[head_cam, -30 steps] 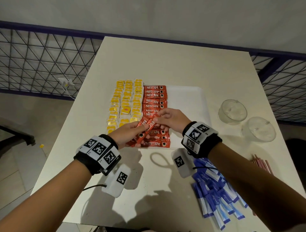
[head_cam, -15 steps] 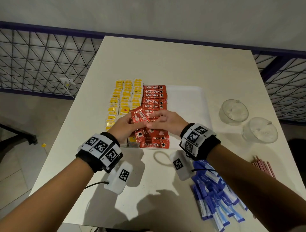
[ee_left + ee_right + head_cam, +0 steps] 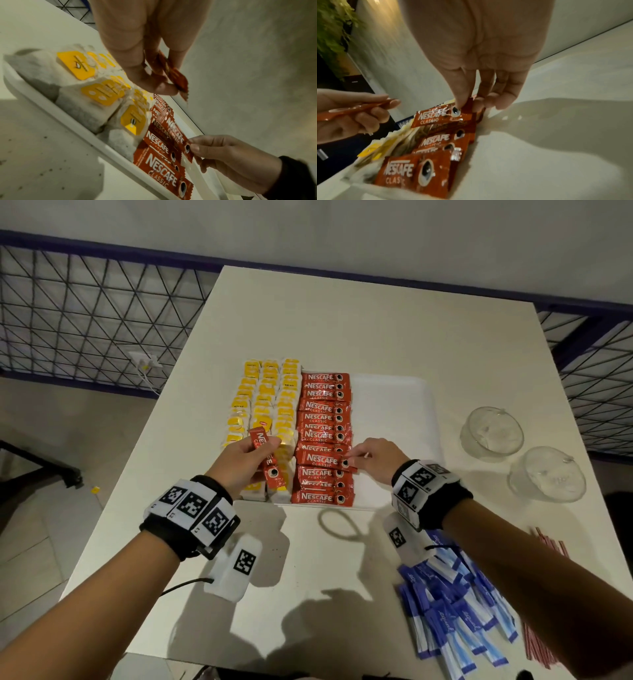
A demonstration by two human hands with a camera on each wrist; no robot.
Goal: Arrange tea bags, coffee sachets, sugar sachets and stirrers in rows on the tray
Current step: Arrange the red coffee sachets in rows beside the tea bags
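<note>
A: What lies on the tabletop (image 3: 342, 320)?
B: A white tray (image 3: 394, 392) with rows of tea bags (image 3: 263, 398) and coffee sachets (image 3: 323, 405)
A: And each hand?
B: The left hand (image 3: 239, 460) grips one sachet (image 3: 265, 453) above the tea bags; the right hand (image 3: 375, 457) pinches the end of a sachet in the row (image 3: 320, 460)

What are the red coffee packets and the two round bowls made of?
The red coffee packets look like shiny foil or plastic film: they glint and have zigzag-cut ends. The two round bowls look like clear glass or plastic, since the table shows through; which one, I cannot tell.
</note>
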